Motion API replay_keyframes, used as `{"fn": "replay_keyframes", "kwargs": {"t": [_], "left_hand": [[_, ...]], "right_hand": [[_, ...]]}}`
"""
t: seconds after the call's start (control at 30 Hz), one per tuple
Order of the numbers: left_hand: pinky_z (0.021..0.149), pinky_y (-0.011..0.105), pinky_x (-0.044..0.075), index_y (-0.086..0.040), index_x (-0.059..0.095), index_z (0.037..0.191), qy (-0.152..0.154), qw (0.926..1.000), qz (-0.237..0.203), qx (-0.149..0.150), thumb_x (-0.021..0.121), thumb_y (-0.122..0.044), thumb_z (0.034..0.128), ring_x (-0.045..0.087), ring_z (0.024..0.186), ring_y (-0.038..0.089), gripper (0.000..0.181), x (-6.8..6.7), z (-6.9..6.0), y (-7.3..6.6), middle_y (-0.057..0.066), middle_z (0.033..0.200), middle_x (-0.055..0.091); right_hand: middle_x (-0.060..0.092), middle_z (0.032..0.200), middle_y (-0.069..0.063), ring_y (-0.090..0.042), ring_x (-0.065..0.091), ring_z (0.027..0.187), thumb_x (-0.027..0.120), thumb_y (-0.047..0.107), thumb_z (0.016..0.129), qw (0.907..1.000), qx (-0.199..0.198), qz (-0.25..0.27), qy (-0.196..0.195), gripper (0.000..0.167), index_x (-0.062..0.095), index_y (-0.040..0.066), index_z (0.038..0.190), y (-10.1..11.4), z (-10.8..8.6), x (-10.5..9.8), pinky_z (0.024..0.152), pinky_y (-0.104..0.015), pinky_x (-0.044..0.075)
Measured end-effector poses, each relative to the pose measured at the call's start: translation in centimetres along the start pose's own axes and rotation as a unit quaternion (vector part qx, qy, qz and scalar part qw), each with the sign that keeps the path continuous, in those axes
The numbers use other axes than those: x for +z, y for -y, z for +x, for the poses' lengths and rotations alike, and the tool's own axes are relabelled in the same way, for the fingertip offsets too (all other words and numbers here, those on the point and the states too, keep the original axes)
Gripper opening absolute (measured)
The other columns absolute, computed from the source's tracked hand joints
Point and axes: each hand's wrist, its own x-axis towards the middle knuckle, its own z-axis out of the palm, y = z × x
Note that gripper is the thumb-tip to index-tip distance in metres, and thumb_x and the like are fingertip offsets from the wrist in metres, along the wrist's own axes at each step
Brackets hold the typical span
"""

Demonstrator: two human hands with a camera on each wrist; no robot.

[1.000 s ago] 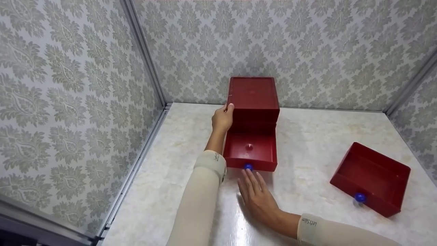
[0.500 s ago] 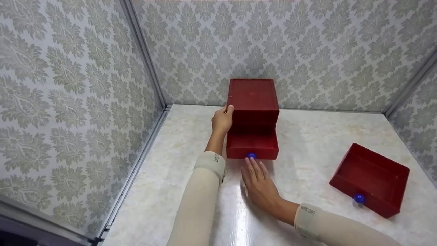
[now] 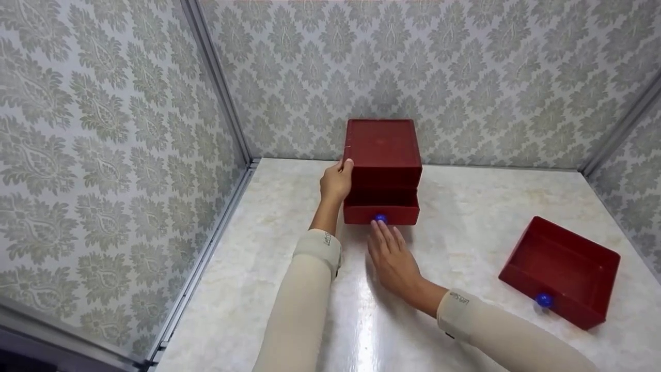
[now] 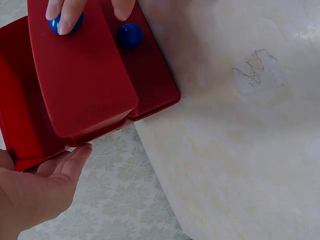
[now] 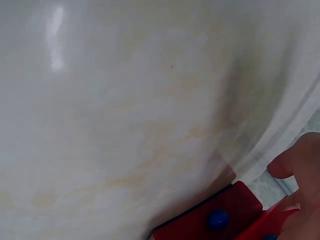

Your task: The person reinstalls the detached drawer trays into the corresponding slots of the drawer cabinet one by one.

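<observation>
A small red drawer cabinet (image 3: pixel 382 143) stands near the back wall. My left hand (image 3: pixel 335 183) grips its left side wall, thumb at the upper front edge. The middle drawer (image 3: pixel 357 215) sticks partly out of the front. Straight fingers of my right hand (image 3: pixel 395 262) press on that drawer's blue knob (image 3: pixel 380 217). In the left wrist view, another blue knob (image 4: pixel 130 35) shows on the lower drawer (image 4: pixel 157 82), and the top slot (image 4: pixel 17 100) stands empty. The right wrist view catches only part of my right hand (image 5: pixel 304 175) and the cabinet's front.
A separate red drawer (image 3: pixel 581 309) with a blue knob (image 3: pixel 544 299) lies at an angle on the right of the marbled table (image 3: pixel 465 248). Patterned wall panels (image 3: pixel 465 77) in metal frames (image 3: pixel 222 93) enclose the table at the back and sides.
The middle drawer has slid back into the cabinet, so less of it sticks out. My right hand has moved forward with the knob. The left hand keeps its hold on the cabinet.
</observation>
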Motion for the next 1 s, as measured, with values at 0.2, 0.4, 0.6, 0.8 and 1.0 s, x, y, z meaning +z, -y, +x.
{"fn": "replay_keyframes", "kwargs": {"t": [0.2,0.4,0.6,0.8,1.0], "left_hand": [[0.117,0.042,0.041,-0.022,0.055,0.148,0.004,1.0,0.004,-0.005,0.042,-0.049,0.1062,0.053,0.14,0.028,0.052,0.1,0.1,0.1,0.004,0.148,0.059],[0.117,0.042,0.041,-0.022,0.056,0.148,0.005,1.0,0.002,0.001,0.043,-0.049,0.1061,0.053,0.14,0.027,0.052,0.1,0.1,0.1,0.003,0.147,0.06],[0.117,0.042,0.041,-0.024,0.057,0.147,0.006,1.0,-0.005,-0.001,0.044,-0.049,0.1055,0.053,0.14,0.026,0.051,0.1,0.1,0.1,0.003,0.147,0.06],[0.117,0.043,0.041,-0.025,0.057,0.148,0.007,1.0,0.001,0.0,0.043,-0.05,0.1056,0.053,0.14,0.027,0.051,0.0,0.3,0.2,0.002,0.147,0.06],[0.117,0.043,0.041,-0.022,0.055,0.149,0.01,0.9999,0.005,-0.002,0.042,-0.05,0.1058,0.052,0.14,0.028,0.053,-0.2,0.4,0.2,0.003,0.149,0.058]], "right_hand": [[0.032,0.164,-0.024,-0.039,0.031,0.153,0.06,0.035,0.096,0.9982,-0.011,-0.02,0.055,0.056,0.057,0.008,0.145,-1.1,1.2,1.0,0.12,-0.051,0.036],[0.031,0.164,-0.023,-0.038,0.03,0.154,0.062,0.039,0.096,0.9972,-0.013,-0.039,0.063,0.055,0.06,0.01,0.143,-1.8,1.9,1.8,0.12,-0.05,0.038],[0.027,0.166,-0.023,-0.038,0.026,0.155,0.06,0.037,0.098,0.9963,0.001,0.0,0.086,0.054,0.058,0.008,0.144,-2.4,2.8,2.2,0.12,-0.052,0.036],[0.02,0.169,-0.022,-0.037,0.015,0.159,0.058,0.031,0.1,0.987,0.016,0.099,0.126,0.054,0.054,0.004,0.146,-3.2,3.7,2.8,0.121,-0.058,0.03],[0.021,0.17,-0.017,-0.032,-0.003,0.161,0.057,0.026,0.102,0.9655,0.025,0.191,0.175,0.05,0.052,0.004,0.147,-4.0,4.0,3.6,0.122,-0.067,0.02]]}}
